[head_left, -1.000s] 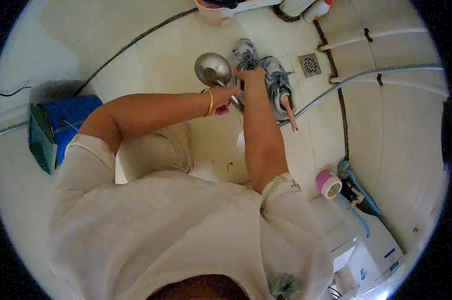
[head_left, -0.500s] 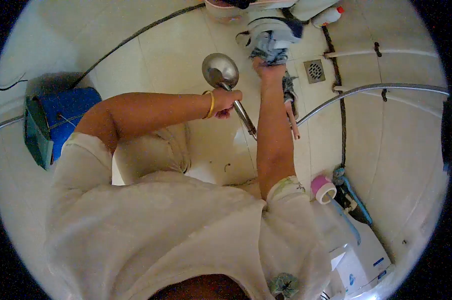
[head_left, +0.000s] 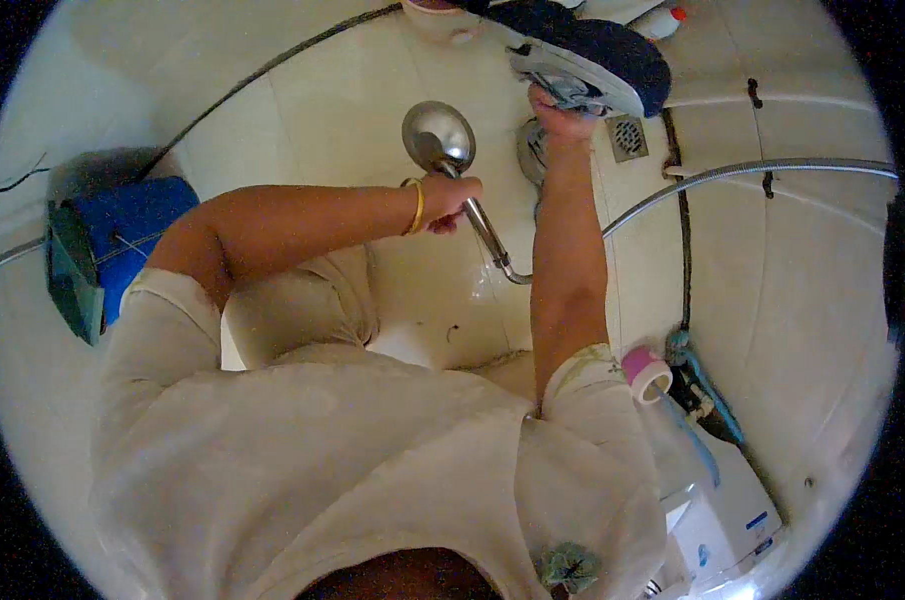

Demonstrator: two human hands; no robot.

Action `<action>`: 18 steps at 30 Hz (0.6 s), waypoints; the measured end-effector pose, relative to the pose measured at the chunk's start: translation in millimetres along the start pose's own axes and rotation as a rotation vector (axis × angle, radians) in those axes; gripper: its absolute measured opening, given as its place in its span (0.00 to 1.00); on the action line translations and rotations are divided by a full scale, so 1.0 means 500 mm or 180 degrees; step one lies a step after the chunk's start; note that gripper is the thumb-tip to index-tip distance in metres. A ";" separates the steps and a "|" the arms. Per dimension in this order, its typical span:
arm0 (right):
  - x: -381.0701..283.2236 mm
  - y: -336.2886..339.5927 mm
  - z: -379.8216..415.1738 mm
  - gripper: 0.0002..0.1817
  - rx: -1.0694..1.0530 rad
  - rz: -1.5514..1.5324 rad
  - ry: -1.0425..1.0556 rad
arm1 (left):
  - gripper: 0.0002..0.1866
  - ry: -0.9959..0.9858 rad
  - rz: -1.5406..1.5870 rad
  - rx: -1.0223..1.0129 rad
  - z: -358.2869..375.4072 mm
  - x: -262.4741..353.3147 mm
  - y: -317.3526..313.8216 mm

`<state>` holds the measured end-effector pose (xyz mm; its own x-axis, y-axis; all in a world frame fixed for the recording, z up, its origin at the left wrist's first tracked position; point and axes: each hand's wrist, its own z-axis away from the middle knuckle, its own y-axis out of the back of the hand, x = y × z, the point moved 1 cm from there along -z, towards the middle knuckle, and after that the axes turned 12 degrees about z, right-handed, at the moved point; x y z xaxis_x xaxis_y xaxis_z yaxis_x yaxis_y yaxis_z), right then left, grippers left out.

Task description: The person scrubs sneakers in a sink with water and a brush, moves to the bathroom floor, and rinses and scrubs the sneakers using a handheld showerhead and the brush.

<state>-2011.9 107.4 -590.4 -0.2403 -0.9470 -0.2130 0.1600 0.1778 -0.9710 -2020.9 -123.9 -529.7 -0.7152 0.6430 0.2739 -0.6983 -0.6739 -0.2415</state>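
Note:
A metal shower head (head_left: 439, 136) hangs over the tiled floor, its handle gripped by my left hand (head_left: 450, 203), which wears a yellow bangle at the wrist. From the handle's lower end a silver hose (head_left: 753, 168) passes behind my right forearm and on to the right. My right hand (head_left: 565, 118) is closed on a dark shoe (head_left: 603, 50) with a light sole edge, near the top of the view. Beneath my right wrist, a grey object (head_left: 533, 150) is partly hidden; I cannot tell what it is.
A floor drain (head_left: 629, 139) lies just right of my right hand. Along the right wall run pipes. A blue and green container (head_left: 133, 230) stands at left. A pink and white roll-shaped item (head_left: 646, 374) and a white box (head_left: 723, 520) are at lower right. A bottle (head_left: 661, 22) lies at the top.
My right hand has moved slightly right and up, and the shoe has swung right, showing more of its dark side. The brush-like pink item beneath it is out of sight. My left hand has barely moved.

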 end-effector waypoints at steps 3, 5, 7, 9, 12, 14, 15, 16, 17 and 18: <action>0.039 0.002 0.021 0.16 0.1100 -0.0142 -0.0240 | 0.17 -0.0004 -0.0076 -0.0009 0.007 0.005 -0.006; 0.087 0.020 0.028 0.14 0.1760 -0.0455 -0.0446 | 0.17 -0.0081 -0.0133 0.0000 0.017 0.006 -0.012; 0.124 0.017 0.026 0.14 0.1888 -0.0367 -0.0288 | 0.17 -0.0211 -0.0163 0.0032 0.019 0.003 -0.014; 0.157 0.043 0.020 0.15 0.1754 0.0494 -0.0079 | 0.17 -0.0208 -0.0175 0.0043 0.009 0.000 -0.008; 0.189 0.131 0.021 0.16 0.1583 0.1266 -0.0071 | 0.18 -0.0198 -0.0298 0.0161 0.000 -0.007 -0.008; 0.206 0.252 0.013 0.17 0.1257 0.2808 0.0026 | 0.19 -0.0194 -0.0477 0.0071 0.003 -0.003 -0.005; 0.200 0.274 0.023 0.17 0.1135 0.3895 0.0048 | 0.19 -0.0222 -0.0462 0.0032 0.007 -0.001 -0.006; 0.195 0.295 0.034 0.17 0.1063 0.4979 0.0121 | 0.19 -0.0251 -0.0445 -0.0008 0.011 0.000 -0.006; 0.160 0.263 0.074 0.17 0.1275 0.5612 0.0074 | 0.18 -0.0286 -0.0425 -0.0050 0.014 0.004 -0.006; 0.124 0.210 0.114 0.17 0.2037 0.5508 0.0107 | 0.18 -0.0295 -0.0465 -0.0056 0.022 0.011 -0.008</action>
<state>-1955.7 52.2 -699.2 0.5530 0.1680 -0.8160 0.5121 0.7041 0.4920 -2021.7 -121.4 -517.1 -0.6009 0.6967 0.3918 -0.7956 -0.5687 -0.2089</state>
